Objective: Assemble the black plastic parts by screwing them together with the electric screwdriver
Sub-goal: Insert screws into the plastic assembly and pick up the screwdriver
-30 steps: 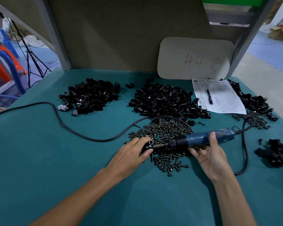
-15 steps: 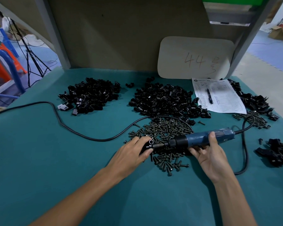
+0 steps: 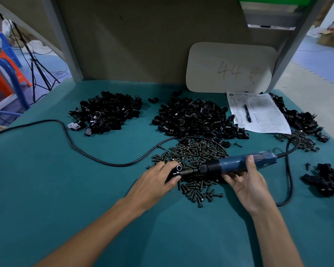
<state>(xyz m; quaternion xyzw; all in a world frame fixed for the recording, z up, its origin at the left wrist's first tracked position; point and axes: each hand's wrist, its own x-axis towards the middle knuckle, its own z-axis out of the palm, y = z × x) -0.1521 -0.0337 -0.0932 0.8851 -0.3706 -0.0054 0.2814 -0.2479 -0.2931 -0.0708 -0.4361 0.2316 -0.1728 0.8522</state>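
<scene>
My left hand (image 3: pixel 156 181) grips a small black plastic part (image 3: pixel 177 171) over a heap of dark screws (image 3: pixel 196 151); most of the part is hidden under my fingers. My right hand (image 3: pixel 246 183) holds the blue electric screwdriver (image 3: pixel 237 164) lying level, its black tip pressed sideways into the part. Two piles of loose black plastic parts lie farther back, one pile at the left (image 3: pixel 108 111) and one in the middle (image 3: pixel 196 117).
The screwdriver's black cord (image 3: pixel 96 159) snakes over the teal table (image 3: pixel 56 189) and loops at the right. A printed sheet (image 3: pixel 262 114) with a pen lies back right under a board marked 44. More black parts (image 3: pixel 330 179) and screws (image 3: pixel 305 140) lie at the right.
</scene>
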